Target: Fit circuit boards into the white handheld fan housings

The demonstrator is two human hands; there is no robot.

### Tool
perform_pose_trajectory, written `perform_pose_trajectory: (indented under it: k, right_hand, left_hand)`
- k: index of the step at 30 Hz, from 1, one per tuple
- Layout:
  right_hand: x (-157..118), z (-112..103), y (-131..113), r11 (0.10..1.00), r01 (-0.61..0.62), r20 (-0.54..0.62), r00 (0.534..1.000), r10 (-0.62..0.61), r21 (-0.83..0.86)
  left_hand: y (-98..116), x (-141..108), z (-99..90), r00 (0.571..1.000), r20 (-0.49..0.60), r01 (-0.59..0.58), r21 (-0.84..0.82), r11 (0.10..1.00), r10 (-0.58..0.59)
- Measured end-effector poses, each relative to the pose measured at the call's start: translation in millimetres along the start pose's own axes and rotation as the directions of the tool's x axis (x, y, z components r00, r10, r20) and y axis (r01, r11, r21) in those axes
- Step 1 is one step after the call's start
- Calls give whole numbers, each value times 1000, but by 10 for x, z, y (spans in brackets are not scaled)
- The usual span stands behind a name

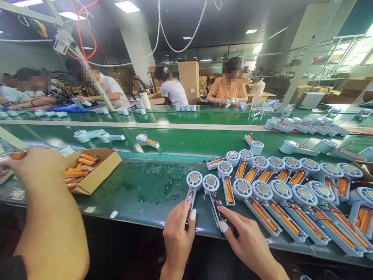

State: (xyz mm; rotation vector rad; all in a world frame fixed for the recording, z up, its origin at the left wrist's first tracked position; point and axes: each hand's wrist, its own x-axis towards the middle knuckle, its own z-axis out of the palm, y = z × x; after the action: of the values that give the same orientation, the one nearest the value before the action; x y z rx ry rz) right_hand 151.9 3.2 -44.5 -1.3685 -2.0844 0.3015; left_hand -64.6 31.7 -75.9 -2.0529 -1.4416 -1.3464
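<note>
My left hand (177, 233) rests at the near edge of the green bench (145, 190), fingers pinched on the handle of a small white fan half-shell (192, 186) with a dark circuit board in it. My right hand (247, 241) holds the handle end of a second fan half-shell (214, 192) beside it, a white finger cot on one fingertip. Both shells lie flat on the bench, round heads pointing away from me.
Rows of several fan shells with orange batteries (291, 194) fill the bench to the right. A cardboard box of orange batteries (90, 169) sits at left, with a neighbour's arm (49, 210) in front of it. Other people work across the conveyor (186, 140).
</note>
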Motion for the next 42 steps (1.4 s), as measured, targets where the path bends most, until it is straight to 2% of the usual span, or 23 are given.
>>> perform_pose_trajectory:
  k: [8,16,23,33,37,42]
  right_hand:
    - [13,-10,-22,1000,6,-10,1000,-6,-17]
    - [45,-10,-17,993,72,-5,997,-72,-90]
    - [79,-4,-22,986,112,-52,992,-119,-124]
    - [74,59,33,994,84,-52,995,-88,-71]
    - [67,67,50,996,59,3,998,-59,-69]
    - [74,69,44,996,42,5,999,-41,-75]
  left_hand:
    - [0,-1,-17,1000,28,1,18,1000,-2]
    - [31,55,-32,995,90,32,61,998,-37]
    - [33,99,-47,991,129,22,64,998,-30]
    - [76,214,-71,984,170,27,112,993,-46]
    - [87,261,-71,982,183,23,123,992,-46]
    - [65,291,-28,989,149,6,112,994,-22]
